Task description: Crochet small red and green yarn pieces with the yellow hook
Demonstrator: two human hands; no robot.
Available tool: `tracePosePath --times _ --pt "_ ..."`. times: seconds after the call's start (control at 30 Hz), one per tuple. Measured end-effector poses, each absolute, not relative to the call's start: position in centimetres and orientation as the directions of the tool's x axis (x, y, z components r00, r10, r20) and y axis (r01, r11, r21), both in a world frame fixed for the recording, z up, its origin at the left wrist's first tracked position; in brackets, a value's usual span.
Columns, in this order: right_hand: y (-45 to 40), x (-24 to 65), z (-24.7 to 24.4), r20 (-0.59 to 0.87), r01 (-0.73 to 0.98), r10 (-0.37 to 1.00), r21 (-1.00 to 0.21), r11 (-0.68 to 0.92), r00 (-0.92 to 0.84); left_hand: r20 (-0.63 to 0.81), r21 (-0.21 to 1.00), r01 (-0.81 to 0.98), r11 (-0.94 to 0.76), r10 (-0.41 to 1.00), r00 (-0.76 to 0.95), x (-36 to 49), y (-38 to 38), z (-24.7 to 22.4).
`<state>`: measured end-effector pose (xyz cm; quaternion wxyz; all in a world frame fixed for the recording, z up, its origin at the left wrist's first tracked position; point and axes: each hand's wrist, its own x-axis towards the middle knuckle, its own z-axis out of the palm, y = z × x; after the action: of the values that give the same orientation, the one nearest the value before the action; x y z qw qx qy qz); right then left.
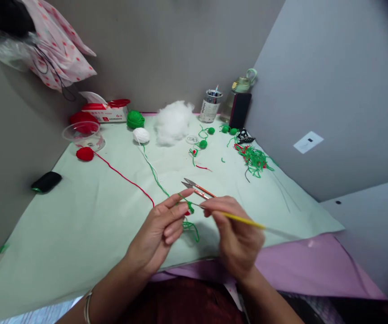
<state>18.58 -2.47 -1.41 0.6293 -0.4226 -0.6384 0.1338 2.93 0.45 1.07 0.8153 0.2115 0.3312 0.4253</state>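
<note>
Between finger and thumb, my left hand [165,222] pinches a small green and red crochet piece [190,208]. Green yarn runs over its raised index finger, and loose green strands [191,228] hang below the piece. My right hand [236,229] grips a crochet hook [243,219] with a yellow handle, its thin metal tip pointing left and meeting the green stitches. Whether a loop sits on the tip is too small to tell. Just beyond both hands lie thread snips [199,189] with orange handles, blades toward the left.
Red [85,154], white [141,135] and green [135,119] yarn balls lie at the back left, by a plastic tub [94,143] and tissue box [106,111]. White stuffing [173,122] sits mid-back. A pen can [210,106], bottle [227,104], phone [240,110] and yarn scraps [255,159] are rightward.
</note>
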Motion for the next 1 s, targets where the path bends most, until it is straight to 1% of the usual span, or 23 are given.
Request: tracePosePath --times 0.03,0.07,0.1,0.2,0.27,0.4,0.47,0.5,0.53,0.6,0.63,0.67,0.73,0.8,0.83,0.87,0.9,0.93,0.97,1.0 --pt "-2.3 18.6 -1.2 0.629 0.269 0.751 -0.772 0.575 0.201 -0.357 0.632 -0.565 0.531 0.846 0.395 2.9 0.5 1.2" --pt "-2.2 18.5 -1.0 0.576 0.187 0.787 -0.817 0.545 0.22 -0.349 0.651 -0.569 0.503 0.863 0.364 2.9 0.5 1.2" --pt "-2.1 18.4 -0.8 0.542 0.14 0.813 -0.84 0.524 0.212 -0.334 0.678 -0.561 0.474 0.879 0.34 2.9 0.5 1.2" --pt "-1.9 18.2 -0.6 0.522 0.133 0.836 -0.853 0.505 0.169 -0.283 0.766 -0.491 0.415 0.903 0.323 3.0 0.1 1.1" --pt "-1.8 18.2 -0.8 0.479 0.102 0.856 -0.878 0.468 0.192 -0.263 0.803 -0.443 0.399 0.904 0.338 2.9 -0.1 1.0" --pt "-1.6 18.8 -0.9 0.313 -0.156 0.93 -0.926 0.345 0.194 -0.266 0.821 -0.402 0.406 0.894 0.361 2.6 -0.2 1.2" --pt "-1.8 19.0 -0.7 0.281 -0.214 0.944 -0.925 0.315 0.174 -0.268 0.823 -0.394 0.409 0.892 0.365 2.5 -0.1 1.3" --pt "-1.9 19.1 -0.5 0.289 -0.192 0.942 -0.928 0.32 0.173 -0.266 0.827 -0.39 0.404 0.893 0.362 2.4 0.0 1.2" --pt "-2.1 19.2 -0.4 0.314 -0.131 0.934 -0.932 0.338 0.17 -0.26 0.835 -0.384 0.393 0.898 0.355 2.4 0.0 1.1" --pt "-2.5 19.1 -0.3 0.428 0.077 0.891 -0.904 0.421 0.152 -0.239 0.859 -0.368 0.356 0.915 0.326 2.4 -0.1 0.7" --pt "-2.7 19.0 -0.4 0.508 0.197 0.853 -0.854 0.481 0.121 -0.223 0.875 -0.358 0.327 0.927 0.302 2.5 -0.2 0.5" --pt "-2.8 18.8 -0.5 0.595 0.305 0.8 -0.778 0.549 0.075 -0.206 0.889 -0.349 0.296 0.94 0.272 2.6 -0.3 0.3" --pt "-2.9 18.5 -1.1 0.735 0.47 0.676 -0.583 0.663 -0.041 -0.191 0.906 -0.341 0.249 0.962 0.196 3.0 -0.5 0.0" --pt "-2.8 18.2 -1.7 0.801 0.592 0.585 -0.411 0.693 -0.128 -0.206 0.899 -0.361 0.248 0.967 0.152 3.3 -0.7 0.0" --pt "-2.7 18.1 -1.9 0.811 0.64 0.566 -0.358 0.68 -0.148 -0.226 0.882 -0.386 0.271 0.961 0.158 3.3 -0.7 0.1" --pt "-2.6 18.0 -2.1 0.815 0.675 0.561 -0.333 0.659 -0.146 -0.253 0.853 -0.418 0.311 0.949 0.189 3.3 -0.6 0.2" --pt "-2.6 18.1 -2.1 0.812 0.684 0.57 -0.346 0.642 -0.124 -0.285 0.813 -0.453 0.366 0.928 0.239 3.3 -0.4 0.4" --pt "-2.6 18.2 -2.0 0.805 0.661 0.588 -0.401 0.634 -0.075 -0.315 0.766 -0.483 0.424 0.903 0.292 3.1 -0.3 0.5" --pt "-2.6 18.3 -1.9 0.785 0.603 0.62 -0.492 0.629 -0.007 -0.345 0.716 -0.506 0.481 0.874 0.343 3.0 -0.1 0.7" --pt "-2.6 18.5 -1.6 0.745 0.506 0.664 -0.599 0.621 0.067 -0.367 0.676 -0.523 0.52 0.852 0.373 2.8 0.1 0.9"
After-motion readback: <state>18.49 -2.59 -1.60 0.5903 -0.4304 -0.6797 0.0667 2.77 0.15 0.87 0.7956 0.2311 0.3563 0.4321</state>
